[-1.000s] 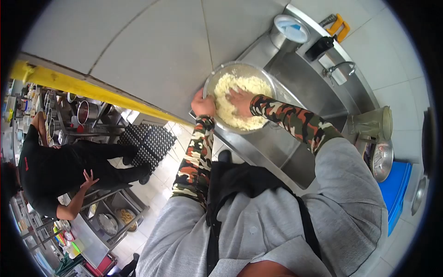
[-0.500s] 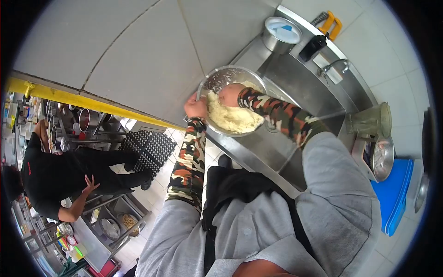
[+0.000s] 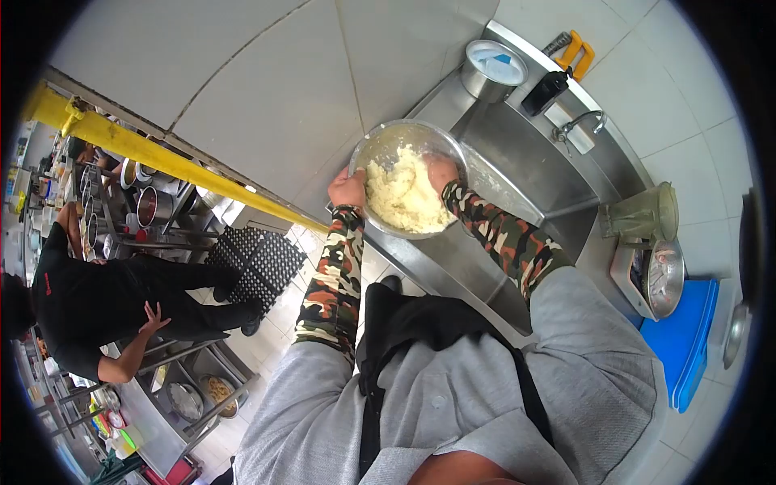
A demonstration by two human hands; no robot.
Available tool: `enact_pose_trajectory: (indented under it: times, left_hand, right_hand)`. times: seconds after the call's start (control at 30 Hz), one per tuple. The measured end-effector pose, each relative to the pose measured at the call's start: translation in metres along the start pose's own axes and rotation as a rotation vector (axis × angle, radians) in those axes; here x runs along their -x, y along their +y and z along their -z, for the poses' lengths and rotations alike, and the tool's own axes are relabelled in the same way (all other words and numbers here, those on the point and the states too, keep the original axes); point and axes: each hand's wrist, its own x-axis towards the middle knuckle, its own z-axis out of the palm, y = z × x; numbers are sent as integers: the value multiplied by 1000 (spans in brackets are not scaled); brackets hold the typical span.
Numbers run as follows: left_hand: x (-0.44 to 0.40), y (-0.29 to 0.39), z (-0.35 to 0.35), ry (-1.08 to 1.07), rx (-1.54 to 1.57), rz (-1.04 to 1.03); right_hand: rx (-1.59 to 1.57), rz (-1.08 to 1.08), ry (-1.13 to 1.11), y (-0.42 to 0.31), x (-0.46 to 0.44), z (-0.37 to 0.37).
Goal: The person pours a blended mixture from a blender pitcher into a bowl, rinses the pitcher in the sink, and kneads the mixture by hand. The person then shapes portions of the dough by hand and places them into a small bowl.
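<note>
A round metal mixing bowl (image 3: 388, 139) rests at the edge of the steel sink counter, holding a pale yellow, crumbly dough (image 3: 408, 194). My left hand (image 3: 347, 188) grips the bowl's left rim, its fingers closed over the edge. Inside the bowl, at the right wall, my right hand (image 3: 440, 171) touches the dough; its fingertips are hidden, so I cannot tell whether they hold any. Camouflage sleeves cover both my forearms.
Behind the bowl is a sink with a faucet (image 3: 578, 123), a lidded metal pot (image 3: 495, 73) and a black bottle (image 3: 546, 93). A clear pitcher (image 3: 643, 214) and a blue lid (image 3: 683, 339) are at right. Another person in black (image 3: 105, 311) stands at left beyond a yellow rail (image 3: 162, 158).
My right hand has moved from the middle of the bowl to its right side. The dough shows a rougher, heaped surface. My left hand stays on the rim.
</note>
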Motion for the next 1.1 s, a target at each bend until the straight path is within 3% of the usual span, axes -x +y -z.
enact_pose_trajectory:
  times: [0.03,0.1,0.17,0.2,0.27,0.37,0.53,0.6,0.63,0.7,0.73,0.83,0.9,0.97,1.03,1.1]
  left_hand:
    - [-1,0,0,24,-58,-18]
    - [1,5,0,19,-60,-6]
    - [4,4,0,15,-59,20]
    - [2,2,0,39,-91,26]
    - [-1,-2,-2,81,-92,0]
    - [-8,-11,-1,125,-129,-1]
    - [-11,-10,3,26,-78,-1]
    - [-10,-12,4,-29,-35,12]
    - [-12,-14,5,-76,0,32]
    - [-11,-13,3,-89,20,10]
    - [-7,-11,3,-42,21,12]
    - [-6,-20,6,67,-45,-17]
    - [-7,-22,4,136,-120,-42]
    - [0,-25,3,162,95,42]
    - [8,-19,4,101,96,46]
    - [12,-11,-3,69,214,79]
  right_hand:
    - [-181,-57,-72,-22,7,9]
    - [-49,37,-117,-35,12,5]
    - [155,365,-337,-68,31,14]
    - [154,355,-348,-60,32,2]
    - [476,641,-260,-52,36,-22]
    - [626,583,-407,-56,31,-24]
    - [510,542,-330,-30,13,-47]
    - [864,532,-618,-53,-2,-32]
    - [525,504,-729,-64,-14,-11]
    - [243,656,-420,-56,-19,15]
    - [442,398,-460,-54,-16,27]
    - [471,-24,-263,-40,25,34]
    - [288,81,-19,-18,57,17]
    - [232,-136,101,-42,75,-2]
    - [122,-285,226,-50,64,-25]
    - [122,-212,308,-48,46,-47]
